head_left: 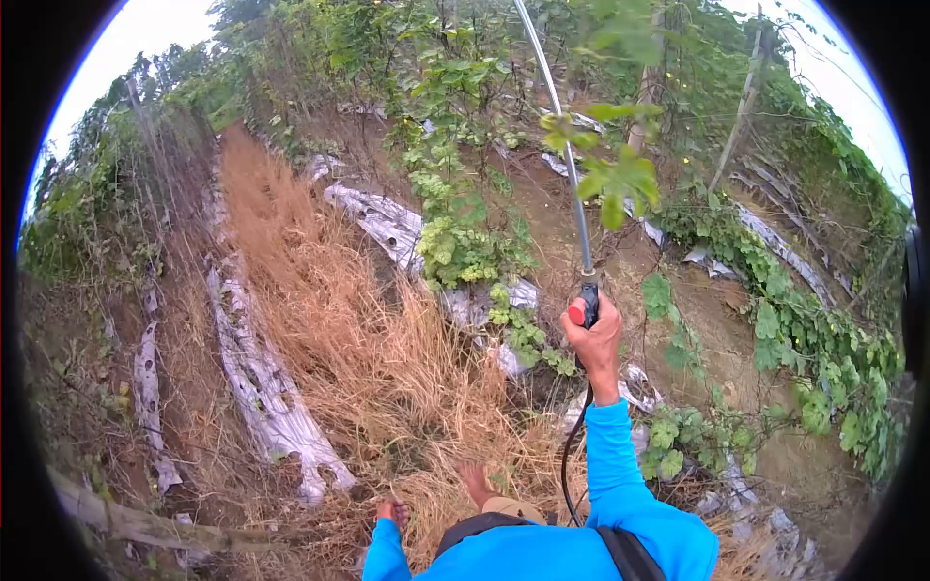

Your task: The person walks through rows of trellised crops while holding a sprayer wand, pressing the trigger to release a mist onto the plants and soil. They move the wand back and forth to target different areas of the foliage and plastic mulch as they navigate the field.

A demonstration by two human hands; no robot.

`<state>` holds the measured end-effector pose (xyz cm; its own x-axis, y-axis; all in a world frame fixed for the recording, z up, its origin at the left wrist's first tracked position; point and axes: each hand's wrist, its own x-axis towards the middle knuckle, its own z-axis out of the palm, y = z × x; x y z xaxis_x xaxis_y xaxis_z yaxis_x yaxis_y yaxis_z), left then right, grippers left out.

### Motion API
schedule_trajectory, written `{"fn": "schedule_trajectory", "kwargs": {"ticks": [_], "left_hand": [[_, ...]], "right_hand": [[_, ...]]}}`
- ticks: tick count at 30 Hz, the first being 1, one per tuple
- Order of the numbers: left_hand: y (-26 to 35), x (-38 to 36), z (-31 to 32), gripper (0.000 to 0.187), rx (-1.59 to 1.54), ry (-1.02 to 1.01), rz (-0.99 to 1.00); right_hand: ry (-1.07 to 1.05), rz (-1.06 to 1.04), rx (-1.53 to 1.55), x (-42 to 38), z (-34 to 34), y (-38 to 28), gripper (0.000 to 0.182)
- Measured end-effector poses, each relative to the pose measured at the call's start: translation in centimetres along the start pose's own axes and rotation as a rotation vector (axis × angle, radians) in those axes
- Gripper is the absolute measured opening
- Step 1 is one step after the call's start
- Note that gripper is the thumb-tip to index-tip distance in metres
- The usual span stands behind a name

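My right hand (594, 339) is wrapped round the black handle of a sprayer wand (567, 145), which has a red round part at the grip. The wand's metal tube points up and forward among the vines, past a leafy stem (620, 179) close to the camera. A black hose (565, 465) runs from the handle down towards my body. Low beside my left side, my left hand (392, 510) has its fingers curled; anything inside them is hidden. Dry straw-coloured grass (358, 320) lies around it.
Climbing vines (450, 232) rise beside the path, with wooden posts (741, 107) at the right. Torn silver plastic mulch (257, 378) covers the ground in strips. A bare foot (475, 484) stands in the grass. Dark straps (630, 552) cross my blue sleeve and shirt.
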<state>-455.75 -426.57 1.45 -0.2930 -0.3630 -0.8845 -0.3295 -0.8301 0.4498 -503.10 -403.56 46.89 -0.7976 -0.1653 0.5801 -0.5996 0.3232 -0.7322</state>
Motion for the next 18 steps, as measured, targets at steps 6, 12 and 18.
{"fn": "schedule_trajectory", "kwargs": {"ticks": [6,12,18], "left_hand": [[-10.6,-5.4,0.0,0.037,0.097,0.121,-0.047],[-21.1,-9.2,-1.8,0.032,-0.017,0.138,-0.120],[-30.0,-15.4,1.5,0.023,-0.013,0.250,0.041]], "right_hand": [[-0.083,0.041,0.012,-6.2,-9.5,2.3,0.023],[-0.182,0.144,0.042,-11.7,-17.8,5.8,0.025],[-0.292,0.160,0.102,-15.7,-28.0,11.5,0.028]]}}
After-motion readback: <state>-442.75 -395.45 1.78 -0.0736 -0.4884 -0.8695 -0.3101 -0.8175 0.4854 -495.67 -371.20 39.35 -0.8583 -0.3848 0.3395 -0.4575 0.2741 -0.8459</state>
